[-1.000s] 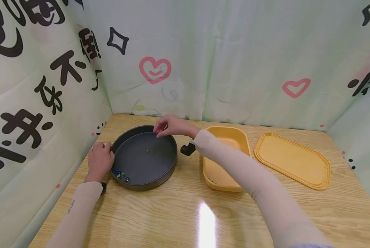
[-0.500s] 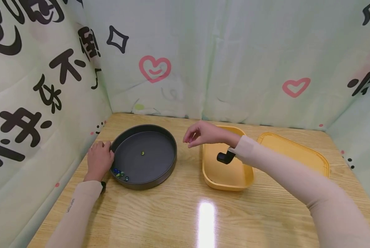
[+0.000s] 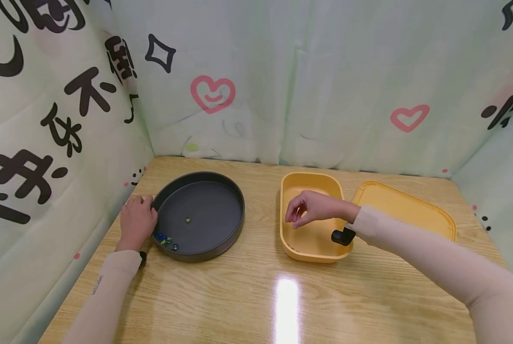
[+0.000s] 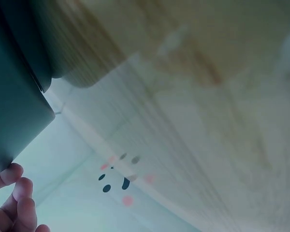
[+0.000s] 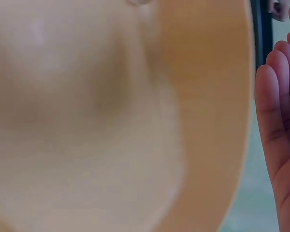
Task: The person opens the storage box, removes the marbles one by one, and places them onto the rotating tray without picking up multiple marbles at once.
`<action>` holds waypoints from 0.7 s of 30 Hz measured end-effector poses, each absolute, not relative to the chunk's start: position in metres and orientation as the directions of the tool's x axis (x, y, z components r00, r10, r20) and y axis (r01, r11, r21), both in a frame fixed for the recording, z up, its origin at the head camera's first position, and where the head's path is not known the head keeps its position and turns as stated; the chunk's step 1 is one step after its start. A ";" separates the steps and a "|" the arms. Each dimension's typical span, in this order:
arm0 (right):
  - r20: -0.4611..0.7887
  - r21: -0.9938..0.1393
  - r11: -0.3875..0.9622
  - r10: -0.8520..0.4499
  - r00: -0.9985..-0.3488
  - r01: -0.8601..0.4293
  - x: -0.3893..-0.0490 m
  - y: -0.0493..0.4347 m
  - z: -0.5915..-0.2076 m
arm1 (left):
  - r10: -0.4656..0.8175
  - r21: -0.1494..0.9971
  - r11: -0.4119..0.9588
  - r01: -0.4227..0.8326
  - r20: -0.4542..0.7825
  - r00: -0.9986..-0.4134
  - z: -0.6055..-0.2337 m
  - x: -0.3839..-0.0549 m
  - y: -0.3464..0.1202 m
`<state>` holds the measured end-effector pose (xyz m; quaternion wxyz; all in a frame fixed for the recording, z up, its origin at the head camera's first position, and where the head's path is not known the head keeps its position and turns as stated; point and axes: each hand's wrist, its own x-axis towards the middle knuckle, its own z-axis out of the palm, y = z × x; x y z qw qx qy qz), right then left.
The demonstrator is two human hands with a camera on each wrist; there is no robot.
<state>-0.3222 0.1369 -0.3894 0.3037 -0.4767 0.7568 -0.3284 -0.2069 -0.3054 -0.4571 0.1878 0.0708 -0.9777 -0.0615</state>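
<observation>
A round dark baking pan [image 3: 215,205] lies on the table's left side, with several small glass marbles [image 3: 166,240] by its near-left wall. One yellowish marble [image 3: 188,220] is apart from them, nearer the middle. My left hand [image 3: 136,220] holds the pan's left rim; in the left wrist view its curled fingers [image 4: 24,208] touch the dark pan wall [image 4: 19,106]. My right hand [image 3: 314,209] hovers over the yellow plastic box [image 3: 312,260], fingers loosely bent and nothing visible in them. In the right wrist view, a small round glassy thing [image 5: 140,1] shows at the top edge, cut off.
A yellow lid [image 3: 404,205] lies flat to the right of the box, partly behind my right sleeve [image 3: 415,253]. Bare wood table [image 3: 222,296] lies in front of the pan and box. Printed curtains [image 3: 256,95] stand close behind and at both sides.
My right hand has moved from over the pan's far-right rim, rightward and nearer, to above the box. The lone marble has rolled toward the near left. My left hand has stayed at the rim.
</observation>
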 end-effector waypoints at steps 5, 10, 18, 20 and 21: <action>-0.181 -0.794 0.334 -0.927 -0.328 -0.508 -0.321 0.140 -0.410 | -0.164 0.149 0.982 -0.117 0.361 -0.918 -0.458 -0.208 -0.306; -0.206 -0.787 0.335 -0.934 -0.291 -0.518 -0.319 0.137 -0.424 | -0.171 0.154 0.980 -0.123 0.357 -0.918 -0.458 -0.208 -0.305; -0.231 -0.757 0.339 -0.938 -0.258 -0.558 -0.316 0.129 -0.435 | -0.161 0.139 0.983 -0.116 0.373 -0.914 -0.458 -0.208 -0.305; -0.239 -0.754 0.340 -0.939 -0.247 -0.562 -0.315 0.127 -0.437 | -0.156 0.135 0.985 -0.112 0.381 -0.911 -0.458 -0.207 -0.305; -0.244 -0.753 0.341 -0.939 -0.243 -0.562 -0.315 0.126 -0.438 | -0.155 0.135 0.985 -0.111 0.383 -0.911 -0.458 -0.207 -0.305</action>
